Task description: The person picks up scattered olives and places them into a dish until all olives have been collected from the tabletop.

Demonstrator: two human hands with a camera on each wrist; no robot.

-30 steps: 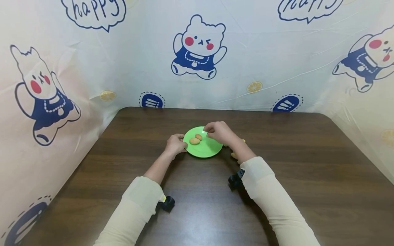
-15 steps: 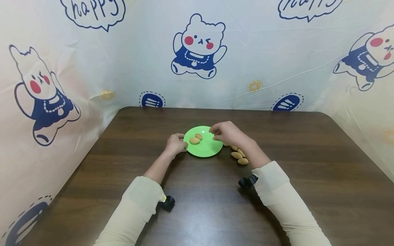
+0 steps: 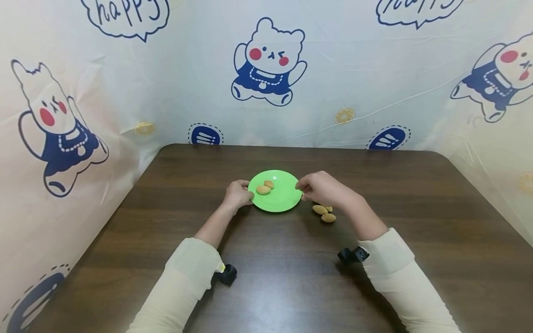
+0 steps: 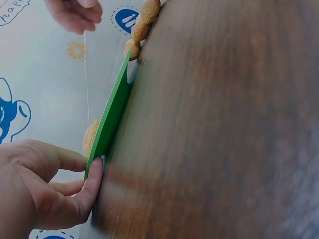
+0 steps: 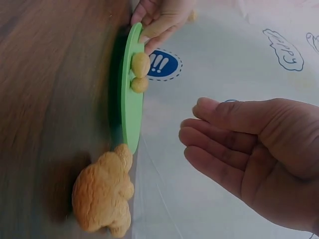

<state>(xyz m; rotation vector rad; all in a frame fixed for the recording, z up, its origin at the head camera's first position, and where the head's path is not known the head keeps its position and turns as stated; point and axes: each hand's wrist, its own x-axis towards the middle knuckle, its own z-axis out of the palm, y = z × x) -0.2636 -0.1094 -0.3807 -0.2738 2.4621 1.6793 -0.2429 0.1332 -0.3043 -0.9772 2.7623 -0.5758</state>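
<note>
A light green plate [image 3: 276, 203] lies on the brown table, with two peanuts in the shell [image 3: 263, 190] on its left half. My left hand [image 3: 238, 194] pinches the plate's left rim, as the left wrist view [image 4: 50, 189] also shows. Over the plate's right edge hovers my right hand [image 3: 326, 189], fingers loosely bent with nothing between them in the right wrist view [image 5: 254, 154]. Several more peanuts [image 5: 102, 191] form a loose group on the table by the plate's right side, partly hidden under my right hand in the head view.
The dark wooden table [image 3: 275, 277] reaches back to a pale curtain [image 3: 333, 69] printed with cartoon bears. Small black cameras are strapped at both cuffs, the left one [image 3: 227, 275] and the right one [image 3: 353, 255] close above the tabletop.
My right hand has moved right and slightly nearer, from over the plate to its right edge and the loose peanuts. The left hand, the plate and its two peanuts have stayed put.
</note>
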